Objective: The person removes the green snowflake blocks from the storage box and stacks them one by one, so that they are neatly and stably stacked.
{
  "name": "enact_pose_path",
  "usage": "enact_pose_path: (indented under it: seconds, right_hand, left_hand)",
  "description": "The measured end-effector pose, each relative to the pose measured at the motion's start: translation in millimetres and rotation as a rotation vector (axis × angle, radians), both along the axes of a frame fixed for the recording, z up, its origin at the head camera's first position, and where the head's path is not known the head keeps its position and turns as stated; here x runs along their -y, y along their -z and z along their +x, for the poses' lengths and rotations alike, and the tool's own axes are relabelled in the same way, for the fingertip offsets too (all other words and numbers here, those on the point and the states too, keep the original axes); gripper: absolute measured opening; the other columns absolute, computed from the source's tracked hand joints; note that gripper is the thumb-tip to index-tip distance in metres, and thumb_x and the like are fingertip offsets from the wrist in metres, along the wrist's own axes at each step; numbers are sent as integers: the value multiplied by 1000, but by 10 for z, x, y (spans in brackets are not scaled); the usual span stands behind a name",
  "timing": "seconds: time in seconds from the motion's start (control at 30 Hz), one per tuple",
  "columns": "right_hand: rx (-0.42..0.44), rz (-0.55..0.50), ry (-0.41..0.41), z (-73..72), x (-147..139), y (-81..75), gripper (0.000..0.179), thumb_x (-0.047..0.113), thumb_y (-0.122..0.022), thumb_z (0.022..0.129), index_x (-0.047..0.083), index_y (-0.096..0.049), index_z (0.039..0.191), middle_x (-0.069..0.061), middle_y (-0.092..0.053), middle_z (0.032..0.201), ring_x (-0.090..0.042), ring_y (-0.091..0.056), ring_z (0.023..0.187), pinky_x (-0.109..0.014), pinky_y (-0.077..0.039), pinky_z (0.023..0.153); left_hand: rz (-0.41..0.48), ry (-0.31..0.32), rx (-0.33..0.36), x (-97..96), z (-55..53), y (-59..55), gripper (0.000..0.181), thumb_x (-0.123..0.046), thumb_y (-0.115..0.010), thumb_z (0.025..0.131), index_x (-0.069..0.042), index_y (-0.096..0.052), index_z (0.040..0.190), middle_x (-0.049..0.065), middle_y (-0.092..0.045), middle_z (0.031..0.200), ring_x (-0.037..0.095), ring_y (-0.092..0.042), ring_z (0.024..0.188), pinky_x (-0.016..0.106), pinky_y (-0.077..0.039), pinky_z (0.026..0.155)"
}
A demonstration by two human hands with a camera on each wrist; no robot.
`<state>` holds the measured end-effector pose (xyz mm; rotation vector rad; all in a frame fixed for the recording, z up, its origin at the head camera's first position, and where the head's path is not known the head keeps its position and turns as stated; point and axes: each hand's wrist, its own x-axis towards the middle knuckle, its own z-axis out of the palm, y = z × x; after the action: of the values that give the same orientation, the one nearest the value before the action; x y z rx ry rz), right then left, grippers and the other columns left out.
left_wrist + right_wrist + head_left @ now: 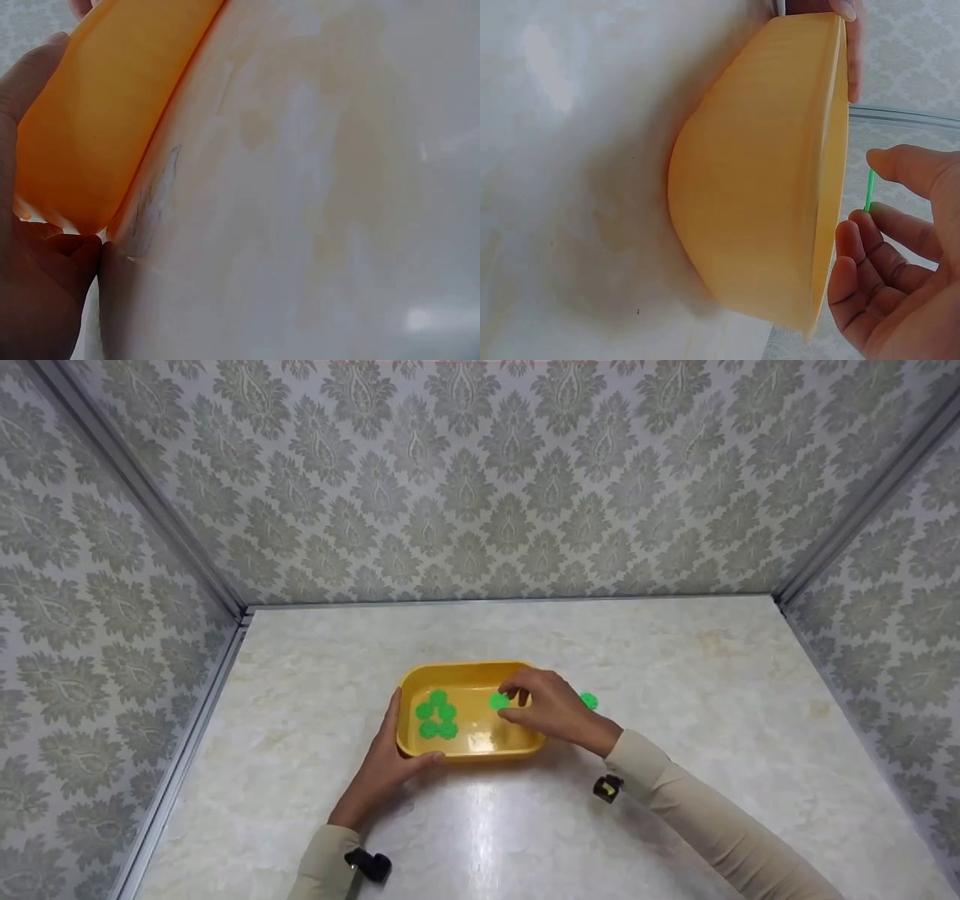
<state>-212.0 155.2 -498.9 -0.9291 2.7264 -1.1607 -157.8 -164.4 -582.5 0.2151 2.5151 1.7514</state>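
Note:
A yellow plastic tub (480,755) with rounded corners stands on the table. My left hand (384,754) grips its left end, thumb on the front rim and fingers along the left side; in the left wrist view the hand (45,277) bends round the tub's orange-looking wall (105,112). Several flat green scalloped discs (438,711) lie inside at the left. Over the tub's right part, my right hand (551,706) pinches another green disc (499,701) between thumb and fingers. Edge-on in the right wrist view, that disc (869,189) is thin and sits beside the tub's rim.
One more green disc (589,701) lies on the table right of the tub, partly behind my right wrist. The pale marbled table (675,660) meets patterned walls (510,495) at the back and both sides. A black band device (369,865) is on my left wrist.

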Motion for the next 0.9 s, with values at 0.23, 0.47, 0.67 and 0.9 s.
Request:
enact_pose_path:
  seconds: [0.23,0.47,0.67,0.9]
  right_hand:
    - [-4,-24,2,21,-148,6,27,19,-88,96,8,-81,120,-5,-77,110,-22,-69,92,-36,-58,82]
    - [13,-70,36,-10,-296,25,28,16,-89,95,7,-81,120,-5,-76,106,-17,-67,88,-31,-57,79]
    - [43,-89,65,-23,-404,44,27,17,-88,96,8,-81,121,-2,-76,108,-17,-67,90,-31,-57,81]
    - [66,-100,96,-36,-522,89,25,17,-87,97,11,-82,120,0,-76,110,-17,-68,92,-33,-58,83]
  left_hand:
    - [-6,1,7,-3,14,3,134,-30,-98,86,-16,-1,179,10,-11,185,32,-19,168,54,-16,135]
    - [-4,7,-1,7,5,4,134,-30,-97,87,-15,-1,179,9,-10,185,30,-18,168,53,-16,135]
    - [-2,11,-9,20,19,3,133,-32,-96,88,-20,0,179,7,-8,185,29,-16,169,53,-16,135]
    - [-7,10,0,24,22,36,132,-36,-96,89,-22,-1,179,5,-6,186,27,-12,169,54,-14,135]
